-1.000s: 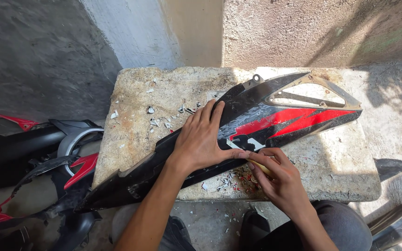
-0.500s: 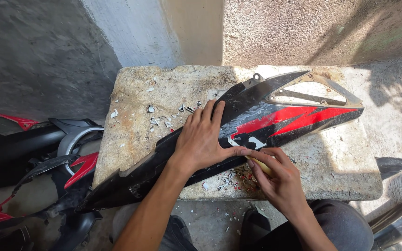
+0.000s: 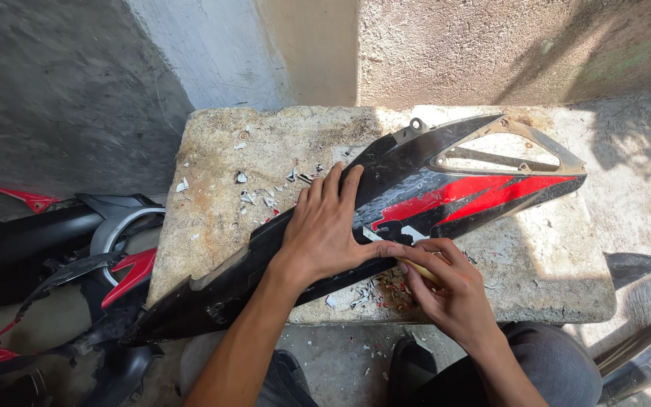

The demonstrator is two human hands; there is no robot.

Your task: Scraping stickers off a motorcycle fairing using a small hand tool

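A long black motorcycle body panel (image 3: pixel 446 188) with red and white stripe decals lies slantwise across a rough stone slab (image 3: pixel 265 136). My left hand (image 3: pixel 325 226) presses flat on the panel's middle, fingers spread. My right hand (image 3: pixel 446 283) grips a small yellowish scraping tool (image 3: pixel 422 270) at the panel's lower edge, just under the white decal. Flakes of scraped decal (image 3: pixel 378 290) lie below the tool.
Small white chips (image 3: pixel 254 192) are scattered on the slab's left part. More black and red motorcycle panels (image 3: pixel 62 286) are piled on the ground at the left. A dark part (image 3: pixel 642 354) lies at the lower right. A plastered wall (image 3: pixel 491 53) rises behind the slab.
My right hand with the tool has shifted slightly along the panel's lower edge. My left hand has stayed pressed on the panel.
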